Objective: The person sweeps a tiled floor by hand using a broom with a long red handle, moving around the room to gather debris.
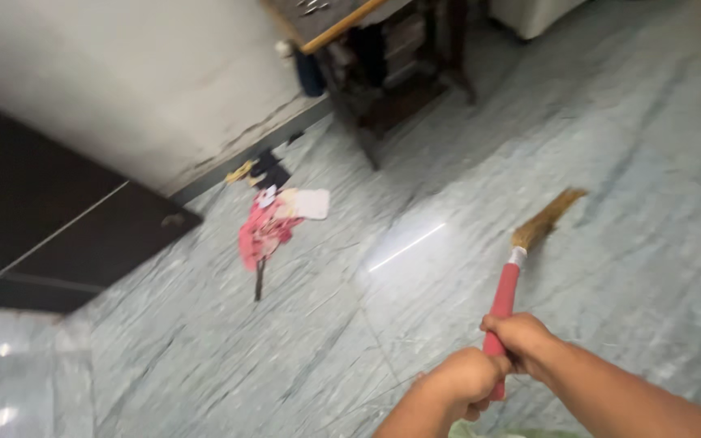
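Seen from above, two bare hands grip a broom (521,268) at the near right. The right hand (519,338) is clenched around the red handle, and the left hand (464,381) is clenched around it just below, nearer the body. The broom slants away to the far right, its straw bristles touching the pale green marble floor (204,365). Well apart, to the left, a pink cloth (263,231) lies crumpled on the floor near a grey wall (123,81). A dark wooden stand (391,73) sits at the far centre.

Single head-worn view, tilted steeply down and forward over a marble floor (448,162), wall (123,73) at upper left.
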